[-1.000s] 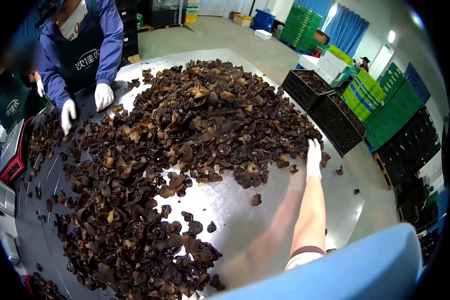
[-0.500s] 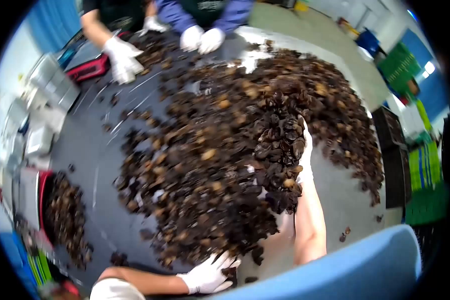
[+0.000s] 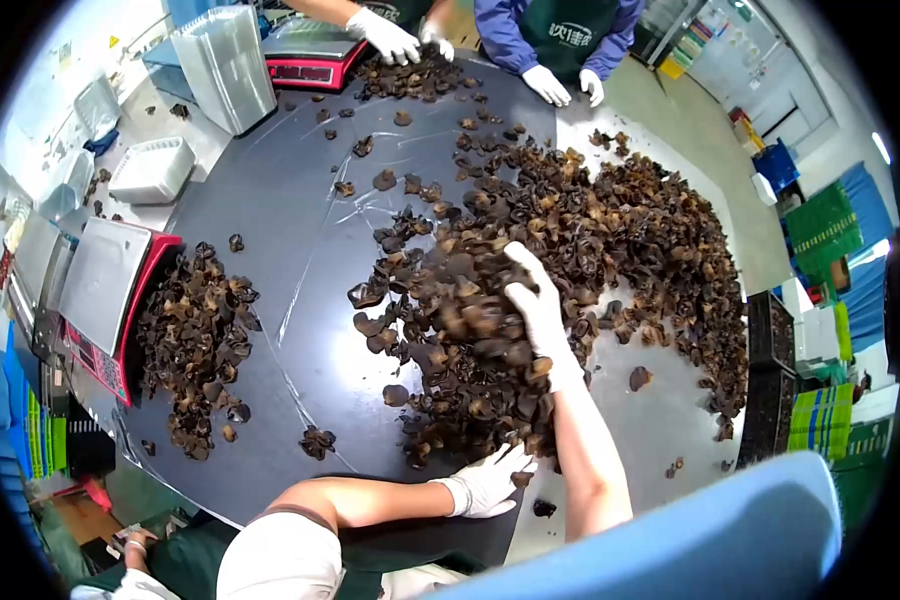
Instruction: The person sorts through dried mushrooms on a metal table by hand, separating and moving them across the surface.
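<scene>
A heap of dark brown, ear-shaped fungus pieces (image 3: 610,220) spreads over the table. My right hand (image 3: 538,308), in a white glove, is at the near part of the heap, its fingers apart and pressed against blurred pieces on its left side. My left hand (image 3: 490,482), also gloved, lies low at the heap's near edge with its fingers spread, touching a few pieces. A smaller pile of the same pieces (image 3: 198,350) sits on the left beside a red scale (image 3: 110,290).
Two people's gloved hands (image 3: 388,38) (image 3: 560,85) are at the table's far side. Another red scale (image 3: 310,62), stacked clear trays (image 3: 225,70) and a white basket (image 3: 152,170) stand at the left. Black crates (image 3: 770,335) are at right. A blue edge (image 3: 690,530) covers the lower right.
The view has swung left. My right hand has come from the heap's right side to its near part, and the pieces beside it shift. My left hand has come fully into view.
</scene>
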`<state>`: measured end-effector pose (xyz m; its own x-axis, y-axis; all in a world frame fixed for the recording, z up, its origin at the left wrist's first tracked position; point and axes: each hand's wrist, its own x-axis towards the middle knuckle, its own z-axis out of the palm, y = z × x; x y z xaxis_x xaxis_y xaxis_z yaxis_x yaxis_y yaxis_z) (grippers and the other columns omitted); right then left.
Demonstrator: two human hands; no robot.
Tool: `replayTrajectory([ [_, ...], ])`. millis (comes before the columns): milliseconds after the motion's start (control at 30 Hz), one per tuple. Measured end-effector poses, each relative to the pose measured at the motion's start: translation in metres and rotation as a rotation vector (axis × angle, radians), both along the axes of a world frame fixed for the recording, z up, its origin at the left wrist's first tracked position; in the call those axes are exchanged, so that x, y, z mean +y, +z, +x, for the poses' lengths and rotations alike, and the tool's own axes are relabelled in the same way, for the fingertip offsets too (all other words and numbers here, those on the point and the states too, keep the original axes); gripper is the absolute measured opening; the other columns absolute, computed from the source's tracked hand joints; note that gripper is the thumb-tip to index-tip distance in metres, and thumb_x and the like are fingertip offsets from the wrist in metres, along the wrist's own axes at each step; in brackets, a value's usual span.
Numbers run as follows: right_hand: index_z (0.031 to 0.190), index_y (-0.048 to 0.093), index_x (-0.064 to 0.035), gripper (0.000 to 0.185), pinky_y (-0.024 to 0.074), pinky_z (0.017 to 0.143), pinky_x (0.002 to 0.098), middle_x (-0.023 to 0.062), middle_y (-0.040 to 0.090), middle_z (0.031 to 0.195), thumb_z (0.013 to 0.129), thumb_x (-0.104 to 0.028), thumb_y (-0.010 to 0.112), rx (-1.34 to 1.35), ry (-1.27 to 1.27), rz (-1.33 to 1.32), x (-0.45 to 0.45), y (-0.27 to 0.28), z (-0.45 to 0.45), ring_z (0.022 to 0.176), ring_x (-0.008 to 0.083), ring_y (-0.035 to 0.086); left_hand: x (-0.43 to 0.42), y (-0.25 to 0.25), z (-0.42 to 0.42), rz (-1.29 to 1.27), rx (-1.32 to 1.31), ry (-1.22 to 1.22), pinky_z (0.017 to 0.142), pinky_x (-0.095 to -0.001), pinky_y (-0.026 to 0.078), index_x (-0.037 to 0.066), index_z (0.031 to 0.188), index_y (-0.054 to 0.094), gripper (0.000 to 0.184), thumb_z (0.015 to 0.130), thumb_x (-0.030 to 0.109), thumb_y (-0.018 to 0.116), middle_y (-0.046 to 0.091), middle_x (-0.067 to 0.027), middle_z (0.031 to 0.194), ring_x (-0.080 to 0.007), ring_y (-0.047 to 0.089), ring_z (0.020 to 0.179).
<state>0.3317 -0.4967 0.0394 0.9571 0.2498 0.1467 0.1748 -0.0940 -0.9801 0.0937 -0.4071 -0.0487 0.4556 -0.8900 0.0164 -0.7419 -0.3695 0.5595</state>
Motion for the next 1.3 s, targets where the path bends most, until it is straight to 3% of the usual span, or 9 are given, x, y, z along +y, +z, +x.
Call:
replayTrajectory([
  [167,0.151,0.040,-0.0120,0.078,0.0221,0.121,0.0447,0.0115,0.038,0.157,0.084,-0.027,0.076,-0.297,0.071,-0.464,0.054,0.044,-0.071,0.149,0.0305,0.027,-0.004,-0.002,-0.016,-0.235,0.045,0.193,0.116,-0.0494,0.026,-0.003,0.131,0.056,0.053,0.091,0.030,0.050,0.043,-0.0233,0.147,-0.0402,0.035,0.140],
  [300,0.138,0.054,-0.0038,0.054,0.0383,0.112,0.0398,0.0152,0.055,0.142,0.086,-0.013,0.068,-0.169,-0.294,-0.274,0.032,0.076,-0.132,0.131,0.0301,0.052,0.041,0.020,-0.052,-0.116,0.058,-0.122,0.107,-0.0492,0.037,0.001,0.125,0.061,0.043,0.094,0.029,0.052,0.055,-0.0196,0.135,-0.0348,0.047,0.132],
  [467,0.119,0.066,0.0008,0.030,0.0495,0.096,0.0335,0.0119,0.069,0.116,0.091,-0.005,0.059,-0.036,-1.044,-0.311,-0.095,-0.022,-0.209,0.107,0.0197,0.064,0.176,0.071,-0.047,-0.536,0.180,0.375,0.093,-0.0532,0.044,0.004,0.103,0.067,0.029,0.083,0.025,0.068,0.066,-0.0140,0.110,-0.0358,0.060,0.101],
  [567,0.122,0.065,0.0003,0.031,0.0480,0.098,0.0358,0.0129,0.069,0.116,0.093,-0.008,0.060,0.065,-1.186,-0.372,-0.117,-0.089,-0.227,0.108,0.0224,0.064,0.251,0.067,-0.051,-0.042,-0.076,0.780,0.107,-0.0567,0.033,0.004,0.127,0.057,0.057,0.079,0.030,0.072,0.051,-0.0249,0.133,-0.0444,0.047,0.124],
  [600,0.127,0.063,0.0000,0.035,0.0456,0.102,0.0368,0.0142,0.068,0.119,0.094,-0.011,0.060,-0.141,-1.039,-0.701,-0.125,-0.108,-0.225,0.112,0.0260,0.063,0.264,0.050,-0.057,0.094,-0.200,0.936,0.113,-0.0589,0.027,0.003,0.138,0.050,0.069,0.080,0.032,0.072,0.043,-0.0294,0.144,-0.0482,0.038,0.135],
  [667,0.132,0.059,0.0004,0.039,0.0402,0.109,0.0375,0.0162,0.063,0.130,0.095,-0.012,0.058,0.009,-1.019,-0.401,-0.086,-0.077,-0.196,0.123,0.0277,0.058,0.284,0.021,-0.043,0.082,-0.118,0.996,0.118,-0.0616,0.013,0.002,0.151,0.034,0.086,0.081,0.033,0.072,0.022,-0.0329,0.156,-0.0502,0.020,0.145],
  [833,0.136,0.055,0.0015,0.043,0.0327,0.115,0.0355,0.0151,0.054,0.143,0.095,-0.010,0.054,-0.027,-0.734,-0.010,-0.051,-0.055,-0.133,0.134,0.0242,0.048,0.258,0.020,0.054,-0.112,-0.154,1.042,0.119,-0.0537,0.017,-0.003,0.152,0.027,0.079,0.090,0.028,0.065,0.027,-0.0327,0.155,-0.0456,0.026,0.145],
  [1067,0.133,0.058,-0.0089,0.052,0.0413,0.109,0.0439,0.0151,0.058,0.135,0.084,-0.023,0.067,-0.257,-0.246,-0.541,0.043,-0.023,-0.135,0.127,0.0328,0.054,0.191,0.031,0.111,-0.171,0.122,0.715,0.118,-0.0475,0.028,0.018,0.150,0.042,0.058,0.097,0.035,0.057,0.036,-0.0228,0.154,-0.0404,0.036,0.141],
  [1300,0.141,0.052,-0.0128,0.070,0.0284,0.113,0.0522,0.0188,0.045,0.147,0.077,-0.035,0.073,-0.343,-0.309,-0.759,0.065,0.020,-0.216,0.136,0.0436,0.038,0.214,0.034,0.071,-0.299,-0.193,0.689,0.114,-0.0554,0.026,0.014,0.138,0.057,0.055,0.086,0.027,0.068,0.040,-0.0161,0.154,-0.0450,0.035,0.136],
])
